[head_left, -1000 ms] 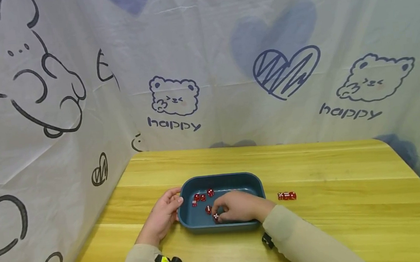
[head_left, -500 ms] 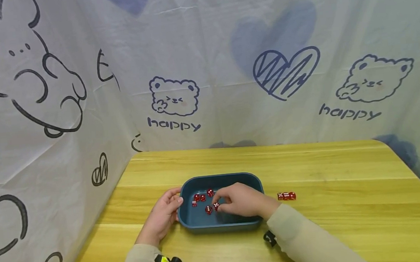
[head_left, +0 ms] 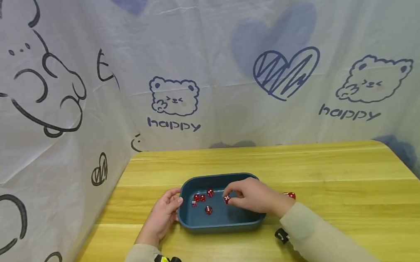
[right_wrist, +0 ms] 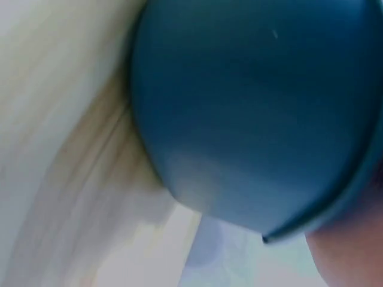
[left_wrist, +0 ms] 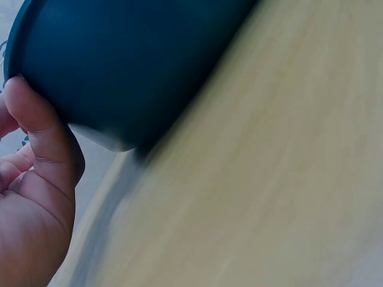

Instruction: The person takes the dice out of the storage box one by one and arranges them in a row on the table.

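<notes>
A dark blue rectangular tray (head_left: 224, 228) sits on the table. My left hand (head_left: 162, 213) grips its left end, thumb at the rim; in the left wrist view the thumb (left_wrist: 37, 119) lies against the tray's outer wall. Over the right half of the tray, my right hand (head_left: 251, 195) pinches a red die (head_left: 227, 199) with white pips between thumb and fingertips. Several more red dice lie on the tray's floor toward the left, one of them (head_left: 208, 210) nearer the front. The right wrist view shows mostly the tray's outside wall (right_wrist: 251, 113) and little of the hand.
To the right of the tray, red dice (head_left: 292, 195) stand in a row on the wooden table (head_left: 342, 186), partly hidden behind my right wrist. A white cloth (head_left: 224, 117) with drawings hangs behind the table and along its sides.
My right hand has lifted the pinched die from near the tray's front and carried it right, now covering part of the row outside. The left hand stays in place on the tray.
</notes>
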{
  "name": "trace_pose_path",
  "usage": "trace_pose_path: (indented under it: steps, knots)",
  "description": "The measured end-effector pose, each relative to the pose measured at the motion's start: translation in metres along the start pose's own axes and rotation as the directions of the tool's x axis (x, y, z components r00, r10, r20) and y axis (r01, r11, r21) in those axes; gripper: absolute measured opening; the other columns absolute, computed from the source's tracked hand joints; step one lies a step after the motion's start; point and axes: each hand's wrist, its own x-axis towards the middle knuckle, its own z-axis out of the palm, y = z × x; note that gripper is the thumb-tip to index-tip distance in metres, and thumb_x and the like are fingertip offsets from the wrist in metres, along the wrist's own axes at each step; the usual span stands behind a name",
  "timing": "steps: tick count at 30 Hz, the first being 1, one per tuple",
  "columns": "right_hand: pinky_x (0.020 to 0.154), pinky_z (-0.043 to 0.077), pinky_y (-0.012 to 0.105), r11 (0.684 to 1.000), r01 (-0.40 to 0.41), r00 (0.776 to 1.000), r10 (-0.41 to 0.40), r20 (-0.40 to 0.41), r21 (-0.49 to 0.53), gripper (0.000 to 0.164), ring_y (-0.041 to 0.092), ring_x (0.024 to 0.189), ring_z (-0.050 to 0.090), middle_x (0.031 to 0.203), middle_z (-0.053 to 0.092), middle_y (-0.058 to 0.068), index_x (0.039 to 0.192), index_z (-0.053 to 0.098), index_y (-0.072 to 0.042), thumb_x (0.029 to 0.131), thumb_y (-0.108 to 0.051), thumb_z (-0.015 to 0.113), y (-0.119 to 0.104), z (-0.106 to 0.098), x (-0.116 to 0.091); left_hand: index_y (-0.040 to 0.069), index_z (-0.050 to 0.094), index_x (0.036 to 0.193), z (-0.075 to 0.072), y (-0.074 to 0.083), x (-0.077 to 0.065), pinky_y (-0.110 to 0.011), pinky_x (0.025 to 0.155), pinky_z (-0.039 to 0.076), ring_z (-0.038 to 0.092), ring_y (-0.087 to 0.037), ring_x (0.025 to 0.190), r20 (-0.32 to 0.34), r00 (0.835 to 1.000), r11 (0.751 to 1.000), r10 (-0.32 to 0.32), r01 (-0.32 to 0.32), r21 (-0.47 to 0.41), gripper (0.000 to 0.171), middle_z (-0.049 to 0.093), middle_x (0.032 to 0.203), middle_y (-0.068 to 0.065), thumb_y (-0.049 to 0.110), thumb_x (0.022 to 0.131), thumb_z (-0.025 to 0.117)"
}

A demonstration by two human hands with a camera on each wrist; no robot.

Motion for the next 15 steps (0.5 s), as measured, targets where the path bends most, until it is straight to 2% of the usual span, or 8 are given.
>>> trace_pose_path:
  steps: [6,15]
  knots:
    - [0.052,0.038,0.027,0.999,-0.034,0.998,0.034,-0.061,-0.001,0.019,0.011,0.049,0.041,0.059,0.048,-0.007,0.118,0.070,-0.031,0.100,-0.030,0.066,0.003,-0.011,-0.010,0.000,0.041,0.146,0.003,0.002,-0.001,-0.022,0.055,0.048,0.053,-0.014,0.066,0.002,1.000,1.000,0.005,-0.005,-0.006,0.042,0.056,0.103,-0.012,0.008,0.106,0.051]
    - [0.052,0.039,0.027,0.999,-0.037,0.992,0.035,-0.118,-0.019,0.019,0.009,0.050,0.038,0.058,0.045,-0.010,0.118,0.070,-0.029,0.099,-0.026,0.066,0.008,-0.019,-0.018,-0.001,0.041,0.146,0.001,0.000,0.001,-0.023,0.056,0.048,0.054,-0.014,0.067,0.004,1.000,1.000,0.006,-0.006,-0.006,0.043,0.056,0.104,-0.013,0.008,0.106,0.052]
